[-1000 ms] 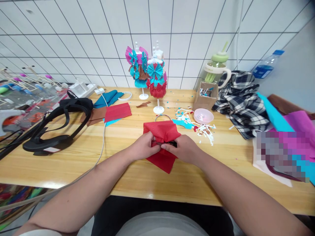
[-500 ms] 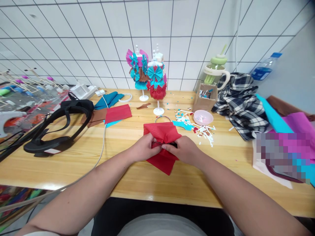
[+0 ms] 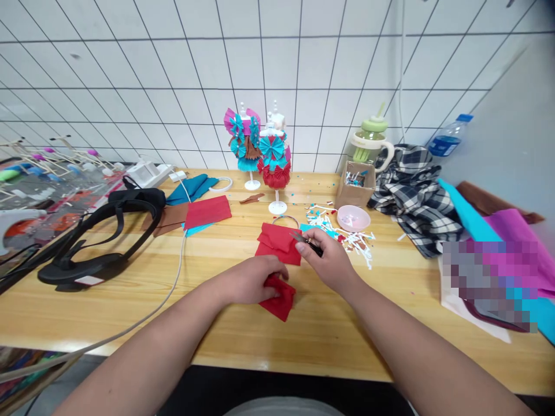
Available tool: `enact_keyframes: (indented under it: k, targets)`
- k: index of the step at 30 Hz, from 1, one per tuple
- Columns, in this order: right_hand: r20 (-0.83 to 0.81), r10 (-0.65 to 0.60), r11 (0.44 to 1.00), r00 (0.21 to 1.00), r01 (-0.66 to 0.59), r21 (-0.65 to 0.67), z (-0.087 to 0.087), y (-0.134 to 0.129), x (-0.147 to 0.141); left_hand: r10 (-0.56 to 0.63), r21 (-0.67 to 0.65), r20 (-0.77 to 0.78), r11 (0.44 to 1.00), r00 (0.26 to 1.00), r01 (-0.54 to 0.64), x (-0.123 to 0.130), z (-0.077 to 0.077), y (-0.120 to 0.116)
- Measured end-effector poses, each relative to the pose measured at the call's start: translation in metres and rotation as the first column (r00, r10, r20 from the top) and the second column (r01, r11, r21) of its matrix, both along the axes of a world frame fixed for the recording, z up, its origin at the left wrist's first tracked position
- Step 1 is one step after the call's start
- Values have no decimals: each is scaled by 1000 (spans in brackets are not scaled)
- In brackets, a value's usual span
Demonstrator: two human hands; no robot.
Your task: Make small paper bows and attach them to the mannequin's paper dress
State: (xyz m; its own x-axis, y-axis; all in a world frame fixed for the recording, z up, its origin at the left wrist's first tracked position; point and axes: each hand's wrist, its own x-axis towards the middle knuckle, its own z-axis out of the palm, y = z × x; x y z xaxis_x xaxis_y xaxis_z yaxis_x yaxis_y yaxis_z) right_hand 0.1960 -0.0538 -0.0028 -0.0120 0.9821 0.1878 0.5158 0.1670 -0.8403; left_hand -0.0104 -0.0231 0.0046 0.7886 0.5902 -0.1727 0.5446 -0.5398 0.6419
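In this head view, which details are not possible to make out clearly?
All in the head view:
- Dark-handled tool: partly covered by the right hand.
- Nearer red piece: partly covered by the left hand.
- Rear dress form: mostly hidden by the front dress form.
- Pixelated patch at right: blocks conceal what lies there.
- Contents of the pink bowl: too small to identify.

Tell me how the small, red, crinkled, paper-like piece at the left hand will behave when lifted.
The small, red, crinkled, paper-like piece would probably be floppy, since it creases around the left hand's fingers. Its thin-looking edges suggest it's light for its size. Its flat, angular shape makes rolling unlikely.
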Motion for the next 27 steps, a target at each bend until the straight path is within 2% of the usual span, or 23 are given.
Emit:
enact_keyframes:
  k: [2,4,6,7,8,9,10,11,12,13,14,15,17,18,19,20,21,22,23,25,27]
  targets:
    - [13,-24,1000,1000,24,-1,-1,1,2,-27,-67,11,997,1000,28,-6,5,1]
    - [89,-24,1000,996,25,-10,-2,3,4,-89,-238,81,966,993,106,-13,11,4]
    - [246,17,999,969,-10,-30,-6,5,5,-99,-470,164,867,982,166,-22,17,9]
    - [339,50,998,939,-35,-50,-8,5,5,-16,-517,215,846,977,128,-27,20,13]
    - [427,89,995,900,-62,-78,-10,5,5,146,-501,276,865,950,13,-32,21,18]
    - [502,129,990,855,-85,-110,-12,5,4,333,-430,348,887,876,-166,-38,22,25]
    - [556,162,985,815,-101,-139,-14,4,4,495,-316,418,866,762,-388,-44,21,32]
    - [591,188,980,784,-114,-161,-16,3,3,592,-168,484,786,644,-596,-50,20,40]
    - [609,212,976,764,-131,-175,-17,3,3,638,13,534,650,554,-760,-57,17,48]
    - [614,236,971,753,-155,-183,-17,2,2,645,188,547,527,534,-829,-62,14,55]
    - [606,262,965,751,-188,-185,-17,2,2,635,329,535,451,557,-830,-67,11,61]
    - [588,292,956,754,-226,-185,-16,1,2,631,428,499,418,595,-802,-70,8,65]
    - [536,351,936,767,-299,-185,-14,1,1,651,555,292,481,701,-678,-71,2,67]
    - [508,364,931,781,-315,-183,-12,1,1,672,589,196,502,714,-633,-67,0,65]
    - [480,363,932,799,-316,-179,-10,1,0,699,622,153,481,699,-618,-62,-2,62]
    - [453,353,936,818,-308,-173,-9,1,0,691,643,132,486,711,-592,-56,-4,58]
    - [430,334,942,838,-291,-164,-8,1,-1,634,636,106,548,766,-542,-49,-7,53]
    - [411,312,950,856,-272,-155,-7,2,-1,548,604,72,641,833,-474,-42,-9,48]
    - [398,288,957,871,-250,-147,-7,3,-1,479,569,40,710,877,-414,-36,-12,44]
    - [397,231,972,888,-193,-132,-8,5,0,392,524,-20,788,920,-324,-27,-17,37]
    - [443,154,986,883,-106,-132,-10,7,2,324,480,-55,838,945,-259,-21,-21,33]
